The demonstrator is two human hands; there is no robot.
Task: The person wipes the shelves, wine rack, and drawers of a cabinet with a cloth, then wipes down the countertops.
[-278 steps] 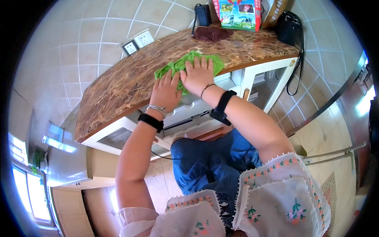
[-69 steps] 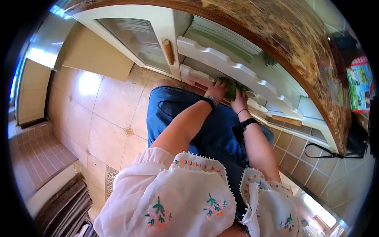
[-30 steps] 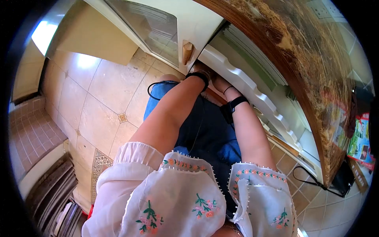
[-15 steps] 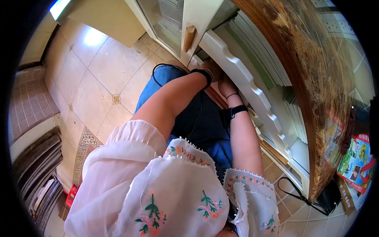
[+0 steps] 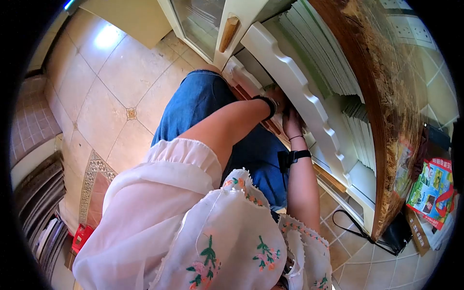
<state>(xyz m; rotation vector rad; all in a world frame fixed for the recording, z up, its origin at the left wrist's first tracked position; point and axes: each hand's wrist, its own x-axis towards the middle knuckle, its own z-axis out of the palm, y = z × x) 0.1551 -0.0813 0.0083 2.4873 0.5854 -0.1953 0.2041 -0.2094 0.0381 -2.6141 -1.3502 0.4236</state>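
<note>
Both of my hands reach into the open white cabinet, low down behind a white scalloped board (image 5: 295,89). My left hand (image 5: 276,97) is in shadow between that board and a lower scalloped rail (image 5: 241,75); its fingers are hidden. Close beside it on the right, my right hand (image 5: 291,123) has its fingertips out of sight behind the board. A bit of green shows near my left hand, too small to make out. Black bands are round both wrists.
A marble-patterned countertop (image 5: 386,96) overhangs the cabinet at the right. Stacked pale sheets or plates (image 5: 321,48) stand inside. A glass door (image 5: 200,24) hangs open at the top. A colourful bag (image 5: 432,188) and a black bag (image 5: 397,234) are at the right; a red object (image 5: 82,238) is lower left.
The hands have gone from pressing a green cloth on the countertop to inside the cabinet. In the last half second they have shifted right and slightly down along the scalloped board.
</note>
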